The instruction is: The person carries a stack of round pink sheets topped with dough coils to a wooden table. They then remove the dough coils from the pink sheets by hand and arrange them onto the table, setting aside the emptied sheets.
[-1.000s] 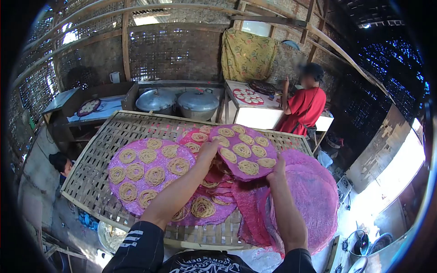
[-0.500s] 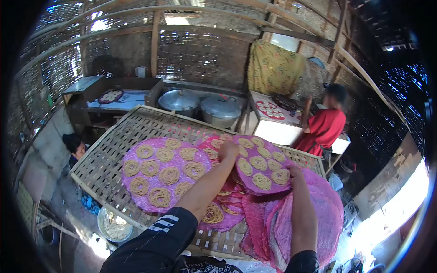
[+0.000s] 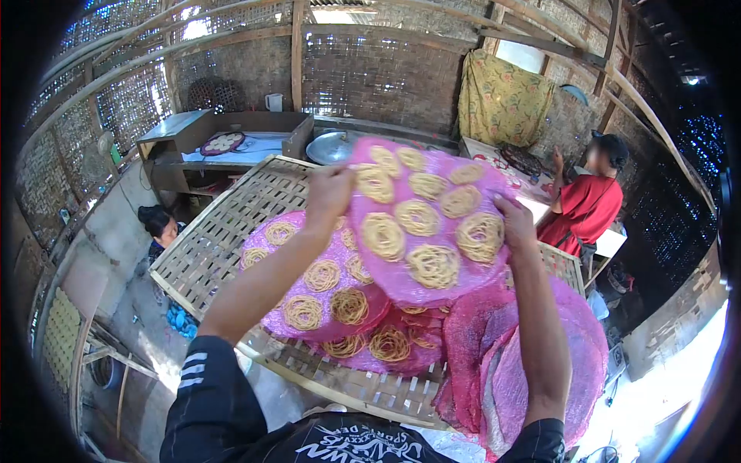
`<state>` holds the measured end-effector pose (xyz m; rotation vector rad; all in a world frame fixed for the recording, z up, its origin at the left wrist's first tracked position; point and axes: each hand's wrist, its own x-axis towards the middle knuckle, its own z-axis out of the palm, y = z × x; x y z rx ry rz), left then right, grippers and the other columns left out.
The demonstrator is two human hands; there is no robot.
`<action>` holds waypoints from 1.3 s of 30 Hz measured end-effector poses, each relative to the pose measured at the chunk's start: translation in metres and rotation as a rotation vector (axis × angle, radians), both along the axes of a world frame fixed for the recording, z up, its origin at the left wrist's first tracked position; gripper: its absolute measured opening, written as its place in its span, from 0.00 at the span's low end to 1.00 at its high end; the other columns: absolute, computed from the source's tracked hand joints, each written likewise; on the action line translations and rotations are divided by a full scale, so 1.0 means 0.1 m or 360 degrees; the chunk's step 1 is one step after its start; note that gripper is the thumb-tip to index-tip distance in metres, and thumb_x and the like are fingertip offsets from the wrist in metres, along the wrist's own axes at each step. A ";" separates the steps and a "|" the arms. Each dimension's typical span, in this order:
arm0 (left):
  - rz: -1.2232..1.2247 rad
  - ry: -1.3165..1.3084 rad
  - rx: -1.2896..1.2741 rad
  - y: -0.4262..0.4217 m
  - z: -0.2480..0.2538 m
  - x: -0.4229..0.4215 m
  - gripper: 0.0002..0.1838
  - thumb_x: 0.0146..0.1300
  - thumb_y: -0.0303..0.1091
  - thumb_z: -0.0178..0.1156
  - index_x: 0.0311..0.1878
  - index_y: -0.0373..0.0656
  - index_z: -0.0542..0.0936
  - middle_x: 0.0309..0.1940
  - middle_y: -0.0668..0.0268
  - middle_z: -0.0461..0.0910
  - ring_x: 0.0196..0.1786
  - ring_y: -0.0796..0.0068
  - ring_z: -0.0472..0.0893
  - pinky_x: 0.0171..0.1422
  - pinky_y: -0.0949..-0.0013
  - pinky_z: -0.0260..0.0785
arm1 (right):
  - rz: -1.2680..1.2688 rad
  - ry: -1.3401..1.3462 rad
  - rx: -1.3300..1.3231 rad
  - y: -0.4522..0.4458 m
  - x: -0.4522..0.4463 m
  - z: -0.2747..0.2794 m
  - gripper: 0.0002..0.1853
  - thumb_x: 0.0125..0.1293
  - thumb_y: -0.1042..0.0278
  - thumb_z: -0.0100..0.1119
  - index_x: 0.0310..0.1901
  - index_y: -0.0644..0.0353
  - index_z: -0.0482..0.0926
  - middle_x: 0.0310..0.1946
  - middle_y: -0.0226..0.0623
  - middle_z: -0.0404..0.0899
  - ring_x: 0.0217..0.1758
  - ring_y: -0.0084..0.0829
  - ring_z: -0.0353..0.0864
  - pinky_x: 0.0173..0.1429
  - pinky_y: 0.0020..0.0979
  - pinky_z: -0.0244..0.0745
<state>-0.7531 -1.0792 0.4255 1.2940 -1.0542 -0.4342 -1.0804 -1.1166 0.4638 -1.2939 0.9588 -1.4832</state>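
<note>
Noodle sheet (image 3: 445, 235), pink, 10 coils, held up over woven rack (image 3: 208, 243). Left to right: another coil-covered sheet (image 3: 332, 292) lying lower; left hand (image 3: 332, 191) mostly closed, gripping held sheet's left edge; right hand (image 3: 515, 221) partly closed, pinching right edge; plain pink sheets (image 3: 580, 339) piled; person in red (image 3: 592, 207) behind.
</note>
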 end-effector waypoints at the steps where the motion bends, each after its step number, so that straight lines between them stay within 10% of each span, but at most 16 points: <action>1: -0.0045 0.0205 -0.0124 0.29 0.07 0.14 0.18 0.61 0.41 0.62 0.43 0.34 0.86 0.30 0.59 0.85 0.35 0.72 0.81 0.44 0.64 0.71 | 0.0054 0.0037 0.0035 0.04 0.22 -0.04 0.15 0.67 0.70 0.60 0.50 0.71 0.81 0.40 0.37 0.84 0.37 0.27 0.83 0.44 0.29 0.79; 8: 0.0190 0.0380 -0.0170 1.15 -0.97 1.20 0.19 0.65 0.34 0.59 0.52 0.27 0.82 0.44 0.58 0.85 0.42 0.71 0.81 0.51 0.69 0.71 | 0.0454 0.0230 0.0218 -0.03 1.51 -1.01 0.16 0.67 0.63 0.62 0.49 0.67 0.83 0.37 0.36 0.85 0.37 0.25 0.82 0.42 0.31 0.78; 12: 0.0312 0.0059 0.0134 1.40 -1.83 1.41 0.19 0.68 0.39 0.57 0.51 0.31 0.83 0.38 0.54 0.85 0.40 0.65 0.82 0.51 0.66 0.72 | 0.0304 0.1247 0.0015 -0.14 1.60 -1.54 0.24 0.65 0.49 0.62 0.49 0.64 0.83 0.35 0.44 0.86 0.38 0.36 0.85 0.45 0.40 0.79; 16: 0.0255 -0.0293 0.0759 1.90 -1.50 1.44 0.21 0.70 0.44 0.55 0.53 0.36 0.82 0.37 0.50 0.83 0.39 0.59 0.82 0.50 0.63 0.73 | -0.0059 0.1784 -0.0277 0.17 1.22 -1.25 0.33 0.61 0.36 0.60 0.51 0.63 0.82 0.37 0.51 0.85 0.43 0.48 0.86 0.48 0.46 0.78; 20: 0.0413 -0.0487 0.0282 2.26 -1.49 1.22 0.17 0.67 0.38 0.60 0.52 0.35 0.82 0.40 0.56 0.83 0.37 0.67 0.82 0.43 0.65 0.74 | 0.0052 0.1900 0.0101 0.72 0.88 -1.07 0.38 0.61 0.34 0.59 0.57 0.63 0.79 0.38 0.50 0.86 0.44 0.47 0.86 0.49 0.45 0.79; 25: 0.0139 -0.0378 0.0052 2.37 -1.35 0.60 0.14 0.60 0.22 0.64 0.51 0.37 0.83 0.35 0.63 0.80 0.33 0.75 0.78 0.38 0.71 0.72 | 0.0463 0.1408 0.0388 0.96 0.97 -1.34 0.43 0.62 0.46 0.66 0.70 0.67 0.62 0.40 0.52 0.85 0.46 0.46 0.86 0.52 0.42 0.78; 28: 0.0031 -0.0154 0.0035 2.37 -1.22 0.18 0.13 0.63 0.24 0.64 0.50 0.36 0.83 0.36 0.65 0.81 0.34 0.79 0.79 0.38 0.76 0.71 | 0.0267 0.1614 0.0022 1.07 1.11 -1.31 0.47 0.61 0.48 0.66 0.72 0.69 0.54 0.45 0.57 0.82 0.49 0.48 0.85 0.55 0.42 0.78; 32: -0.0175 0.0530 0.0182 2.50 -1.32 -0.20 0.09 0.68 0.27 0.62 0.48 0.35 0.84 0.38 0.61 0.83 0.34 0.79 0.80 0.39 0.78 0.72 | 0.0248 0.0850 0.0134 0.91 1.30 -1.59 0.49 0.57 0.67 0.71 0.73 0.66 0.48 0.58 0.56 0.75 0.54 0.48 0.82 0.58 0.42 0.79; 39: -0.1110 0.1729 0.0485 2.57 -1.40 -0.44 0.37 0.70 0.53 0.58 0.66 0.27 0.64 0.50 0.47 0.80 0.53 0.59 0.84 0.48 0.63 0.82 | 0.0463 -0.0264 0.0712 0.83 1.67 -0.98 0.44 0.61 0.87 0.59 0.74 0.56 0.45 0.53 0.52 0.76 0.40 0.40 0.87 0.30 0.40 0.89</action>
